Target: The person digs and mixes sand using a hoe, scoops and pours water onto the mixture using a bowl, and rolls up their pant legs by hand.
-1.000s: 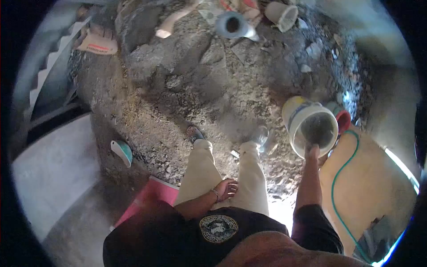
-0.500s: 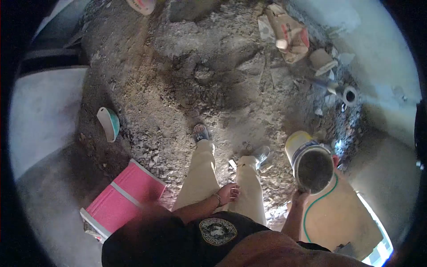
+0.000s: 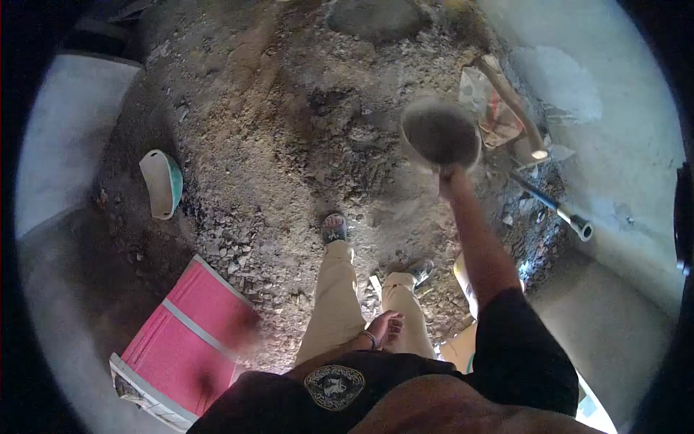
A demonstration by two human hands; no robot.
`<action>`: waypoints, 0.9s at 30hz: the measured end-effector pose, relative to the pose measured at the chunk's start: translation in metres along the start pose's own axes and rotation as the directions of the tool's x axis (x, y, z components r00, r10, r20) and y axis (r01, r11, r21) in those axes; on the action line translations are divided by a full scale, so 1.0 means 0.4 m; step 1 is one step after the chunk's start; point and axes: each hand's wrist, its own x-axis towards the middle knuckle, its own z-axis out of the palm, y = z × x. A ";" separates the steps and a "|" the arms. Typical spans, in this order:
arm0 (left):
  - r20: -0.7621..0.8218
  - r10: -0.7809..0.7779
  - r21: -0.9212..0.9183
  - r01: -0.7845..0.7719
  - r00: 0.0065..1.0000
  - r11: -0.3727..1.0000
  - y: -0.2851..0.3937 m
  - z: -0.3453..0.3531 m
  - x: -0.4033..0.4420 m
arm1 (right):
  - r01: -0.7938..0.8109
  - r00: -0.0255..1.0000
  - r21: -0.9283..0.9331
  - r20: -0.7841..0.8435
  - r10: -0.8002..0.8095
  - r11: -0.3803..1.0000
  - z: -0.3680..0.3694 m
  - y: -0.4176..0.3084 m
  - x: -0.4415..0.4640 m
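My right hand [image 3: 453, 181] reaches forward, closed on the near rim of a round, pale-rimmed container [image 3: 441, 137], perhaps a bucket or bowl. Its inside looks dark grey; blur hides whether that is contents. The container is held out over the dirt floor [image 3: 260, 145]. Close to my thighs hangs my left hand [image 3: 392, 328], fingers loosely bent and holding nothing. Partly behind my right forearm, a white and yellow bucket [image 3: 463, 278] stands on the ground.
A pink box with grey bands [image 3: 177, 322] lies at lower left, below a curved white-and-teal piece [image 3: 160, 184]. At right are a pole [image 3: 553, 205] by the wall, a wooden stick [image 3: 512, 98] and a paper bag [image 3: 499, 123]. Grey material [image 3: 379, 16] is heaped ahead.
My right hand has carried the round container forward and left, away from the bucket beside me. My left hand stays near my thighs. The camera view has shifted slightly.
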 end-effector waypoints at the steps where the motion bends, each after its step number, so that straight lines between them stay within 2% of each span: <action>1: 0.009 0.002 0.007 -0.002 1.000 1.000 0.009 0.004 -0.016 | -0.012 1.000 0.027 -0.024 0.012 1.000 0.129 -0.037 0.010; 3: 0.028 -0.009 -0.008 0.009 1.000 1.000 0.032 0.016 -0.046 | -0.005 0.999 -0.066 0.043 0.008 0.998 0.243 -0.066 0.120; 7: 0.109 -0.028 -0.060 0.035 0.994 0.998 0.072 0.003 -0.058 | 0.196 0.967 -0.145 0.190 -0.167 0.970 0.585 -0.170 0.152; 9: 0.159 -0.026 -0.085 0.040 0.987 0.996 0.094 0.003 -0.064 | 0.248 0.954 -0.171 0.215 -0.209 0.954 0.702 -0.211 0.174; 12: 0.141 0.019 -0.083 -0.007 0.990 0.996 0.123 0.022 -0.095 | 0.305 0.944 -0.211 0.197 -0.265 0.929 0.828 -0.269 0.200; 20: 0.172 0.062 -0.147 -0.037 0.983 0.988 0.164 0.028 -0.131 | 0.481 0.870 -0.295 0.042 -0.491 0.826 1.005 -0.334 0.192; 22: 0.194 -0.003 -0.190 0.041 0.981 0.981 0.167 0.018 -0.121 | 0.519 0.838 -0.322 0.008 -0.546 0.792 1.027 -0.349 0.176; 27: 0.258 -0.016 -0.223 0.076 0.966 0.972 0.174 -0.002 -0.116 | 0.579 0.765 -0.369 -0.063 -0.641 0.727 1.059 -0.376 0.140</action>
